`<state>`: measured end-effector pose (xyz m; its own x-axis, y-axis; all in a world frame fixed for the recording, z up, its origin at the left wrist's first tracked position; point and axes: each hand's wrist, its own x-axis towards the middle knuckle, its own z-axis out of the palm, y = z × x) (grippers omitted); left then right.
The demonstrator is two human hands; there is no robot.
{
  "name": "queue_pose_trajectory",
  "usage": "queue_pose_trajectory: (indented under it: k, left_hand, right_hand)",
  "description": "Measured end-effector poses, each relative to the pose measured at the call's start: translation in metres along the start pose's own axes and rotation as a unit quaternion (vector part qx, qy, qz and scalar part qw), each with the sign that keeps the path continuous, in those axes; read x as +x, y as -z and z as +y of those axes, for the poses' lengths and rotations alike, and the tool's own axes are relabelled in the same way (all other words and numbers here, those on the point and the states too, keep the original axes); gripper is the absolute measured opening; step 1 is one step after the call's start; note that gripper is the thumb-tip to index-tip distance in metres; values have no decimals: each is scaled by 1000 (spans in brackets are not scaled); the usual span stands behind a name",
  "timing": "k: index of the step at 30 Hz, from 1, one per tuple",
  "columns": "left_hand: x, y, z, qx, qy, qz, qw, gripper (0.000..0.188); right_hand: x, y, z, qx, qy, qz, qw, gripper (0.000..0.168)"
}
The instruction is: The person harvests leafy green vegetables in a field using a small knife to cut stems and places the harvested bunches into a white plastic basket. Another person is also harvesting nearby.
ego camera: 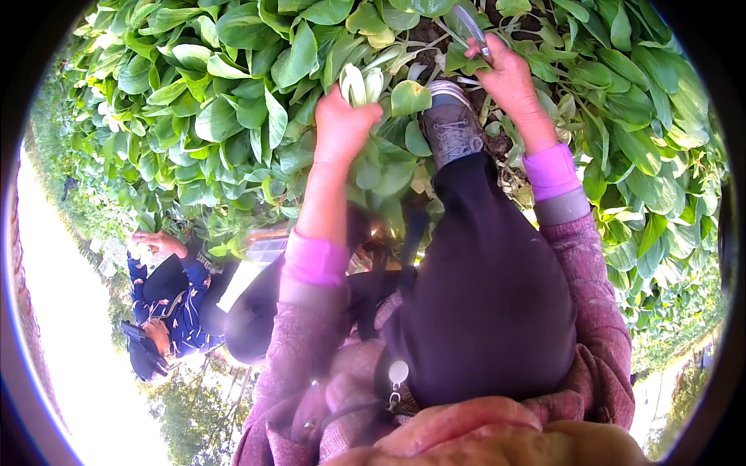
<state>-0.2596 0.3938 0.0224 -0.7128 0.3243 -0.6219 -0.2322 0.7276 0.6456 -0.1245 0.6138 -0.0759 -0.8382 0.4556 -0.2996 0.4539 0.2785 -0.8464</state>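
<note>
My left hand (345,125) is closed around a leafy green vegetable, likely bok choy; its pale cut stalks (361,86) point up, and its leaves hang below my fist. In my right hand (509,76) is a knife (470,24), its metal blade pointing up and to the left, away from me. Near the knife's handle a green leaf lies against my right fingers. Loose stalks and leaves lie on dark soil between my two hands. The handle is mostly hidden in my grip.
Dense leafy plants (233,99) grow on the left, and more plants (635,134) on the right. My shoe (451,125) stands on soil between them. A co-worker (175,303) in a dark patterned top is at the lower left, hands near the plants. My knee (484,279) rises between my arms.
</note>
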Motion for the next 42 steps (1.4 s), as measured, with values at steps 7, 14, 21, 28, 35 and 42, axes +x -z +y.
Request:
queue_pose_trajectory:
  k: [7,14,21,28,35,42]
  left_hand:
    - [-22,-24,-11,160,-95,39,982,72]
    - [-20,-10,-8,174,-56,19,983,69]
    - [-16,-7,-29,161,-65,46,984,46]
    - [-5,6,-40,-117,-58,43,990,42]
    - [-20,27,-23,-405,-7,-36,914,48]
    - [-45,32,-12,-322,9,-156,934,51]
  right_hand:
    - [-43,14,-67,2,102,-80,992,32]
    - [-13,-28,-55,-187,10,-110,976,21]
    - [4,-36,-55,-224,9,-163,961,22]
    - [20,-40,-55,-259,-6,-241,935,25]
    - [-17,-14,-67,34,-77,-88,993,30]
    - [-13,-48,-88,615,-218,-88,753,40]
